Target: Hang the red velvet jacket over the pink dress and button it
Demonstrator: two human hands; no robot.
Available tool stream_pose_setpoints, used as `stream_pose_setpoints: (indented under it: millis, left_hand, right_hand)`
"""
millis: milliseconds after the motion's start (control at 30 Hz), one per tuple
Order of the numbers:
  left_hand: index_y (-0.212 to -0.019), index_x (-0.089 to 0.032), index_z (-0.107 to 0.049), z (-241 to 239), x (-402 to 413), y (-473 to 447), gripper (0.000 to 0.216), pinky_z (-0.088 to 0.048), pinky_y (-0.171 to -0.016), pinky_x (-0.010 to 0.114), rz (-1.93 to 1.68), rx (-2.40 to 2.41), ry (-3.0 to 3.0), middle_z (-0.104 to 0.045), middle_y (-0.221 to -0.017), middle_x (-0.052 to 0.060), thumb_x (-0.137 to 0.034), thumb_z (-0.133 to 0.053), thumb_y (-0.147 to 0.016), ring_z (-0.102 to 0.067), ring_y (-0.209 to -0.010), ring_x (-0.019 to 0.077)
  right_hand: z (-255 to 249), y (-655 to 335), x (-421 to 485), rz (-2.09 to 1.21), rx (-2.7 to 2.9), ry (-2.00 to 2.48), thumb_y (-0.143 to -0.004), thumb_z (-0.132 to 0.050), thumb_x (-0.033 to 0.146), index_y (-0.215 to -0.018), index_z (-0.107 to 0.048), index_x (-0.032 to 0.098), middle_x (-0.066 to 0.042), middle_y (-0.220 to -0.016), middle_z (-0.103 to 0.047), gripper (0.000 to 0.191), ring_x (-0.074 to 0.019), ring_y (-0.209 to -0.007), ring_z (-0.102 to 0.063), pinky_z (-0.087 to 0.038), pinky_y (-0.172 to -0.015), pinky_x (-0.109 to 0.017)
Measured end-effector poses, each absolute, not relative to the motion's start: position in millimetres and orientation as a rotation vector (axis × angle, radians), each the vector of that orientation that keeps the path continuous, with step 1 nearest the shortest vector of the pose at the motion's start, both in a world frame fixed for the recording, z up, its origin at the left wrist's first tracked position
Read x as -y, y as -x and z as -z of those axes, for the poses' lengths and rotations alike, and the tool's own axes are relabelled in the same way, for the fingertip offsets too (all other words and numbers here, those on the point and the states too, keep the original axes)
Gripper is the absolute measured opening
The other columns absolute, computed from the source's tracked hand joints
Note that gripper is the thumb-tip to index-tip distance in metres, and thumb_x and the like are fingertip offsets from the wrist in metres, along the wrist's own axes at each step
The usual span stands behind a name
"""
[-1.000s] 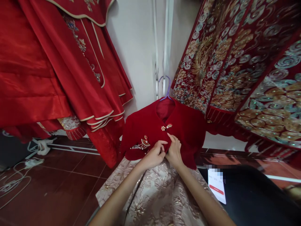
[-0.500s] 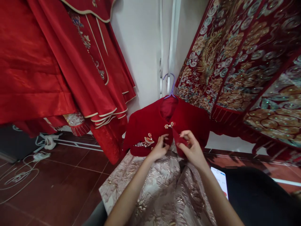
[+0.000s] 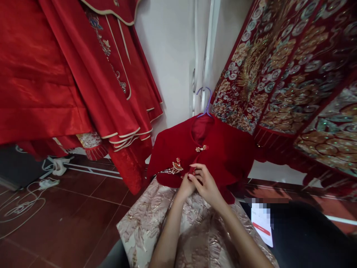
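Note:
A short red velvet jacket (image 3: 223, 152) hangs on a purple hanger (image 3: 205, 100) over a pale pink and gold brocade skirt (image 3: 145, 227). A pearl clasp (image 3: 201, 148) closes its collar, and a beaded ornament (image 3: 175, 167) sits on the left front. My left hand (image 3: 186, 185) and my right hand (image 3: 205, 182) meet at the jacket's lower front edge. Both have their fingers curled, pinching the red fabric there. My right hand partly covers my left.
Red satin robes (image 3: 69, 74) hang at the left. Heavily embroidered red and gold garments (image 3: 292, 74) hang at the right. A white wall (image 3: 173, 56) is behind. White cables (image 3: 19, 204) lie on the dark red tile floor. A phone (image 3: 262, 223) rests on something black at the lower right.
My right hand had pulled the right front panel aside; now both hands have come back together at the jacket's lower front edge. The view has shifted slightly.

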State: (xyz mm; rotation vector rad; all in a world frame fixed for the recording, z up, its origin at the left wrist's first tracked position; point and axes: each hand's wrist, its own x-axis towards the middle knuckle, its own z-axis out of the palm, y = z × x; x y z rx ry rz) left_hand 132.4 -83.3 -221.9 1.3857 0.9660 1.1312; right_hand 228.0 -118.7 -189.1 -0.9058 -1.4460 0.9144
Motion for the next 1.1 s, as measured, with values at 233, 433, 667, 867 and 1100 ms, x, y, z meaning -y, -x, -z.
stream_pose_setpoints:
  millis: [233, 433, 667, 867, 1100]
  left_hand:
    - [-0.088, -0.015, -0.064, 199.1, 88.2, -109.5, 0.016, -0.05, -0.075, 0.026, -1.486, -1.142, -1.421, -0.069, -0.087, 0.006, -0.015, -0.051, -0.079, -0.064, -0.074, 0.0136]
    - [-0.093, -0.017, -0.059, 203.9, 78.7, -92.5, 0.015, -0.05, -0.072, 0.025, -1.867, -1.454, -1.251, -0.064, -0.093, 0.005, -0.022, -0.057, -0.079, -0.061, -0.075, 0.0124]
    - [-0.091, -0.015, -0.06, 218.7, 69.4, -87.5, 0.019, -0.052, -0.08, 0.029, -1.821, -1.262, -1.072, -0.067, -0.084, 0.005, -0.023, -0.061, -0.074, -0.065, -0.08, 0.0141]
    - [-0.093, -0.013, -0.067, 214.4, 73.0, -87.9, 0.024, -0.051, -0.089, 0.034, -1.723, -1.177, -1.01, -0.072, -0.092, 0.008, -0.024, -0.064, -0.073, -0.067, -0.088, 0.0172]
    - [-0.094, -0.014, -0.068, 211.4, 74.5, -95.3, 0.024, -0.051, -0.091, 0.034, -1.737, -1.181, -1.045, -0.072, -0.098, 0.009, -0.027, -0.065, -0.074, -0.067, -0.093, 0.0185]
  right_hand:
    - [200.8, -234.0, 107.6, -0.752, 1.362, 0.992, -0.08, -0.065, 0.031, -0.098, -0.042, 0.023, -0.001, -0.088, -0.055, 0.03, -0.0139, -0.075, -0.061, -0.056, -0.068, -0.029]
    - [199.6, -230.0, 110.1, -0.67, 1.494, 1.029, -0.083, -0.061, 0.029, -0.082, -0.056, 0.021, -0.003, -0.085, -0.058, 0.01, -0.014, -0.072, -0.06, -0.054, -0.067, -0.029]
    - [202.6, -223.5, 103.3, -0.735, 1.451, 1.011, -0.08, -0.064, 0.027, -0.099, -0.056, 0.021, -0.003, -0.089, -0.062, 0.021, -0.0149, -0.079, -0.062, -0.055, -0.067, -0.027]
    - [199.9, -219.5, 86.3, -0.745, 1.533, 0.989, -0.081, -0.063, 0.027, -0.094, -0.06, 0.02, -0.004, -0.092, -0.063, 0.015, -0.0143, -0.079, -0.062, -0.056, -0.073, -0.029]
    - [203.4, -207.4, 72.0, -0.71, 1.5, 0.967, -0.082, -0.058, 0.024, -0.092, -0.062, 0.021, -0.004, -0.092, -0.061, 0.011, -0.0144, -0.08, -0.062, -0.057, -0.072, -0.029]
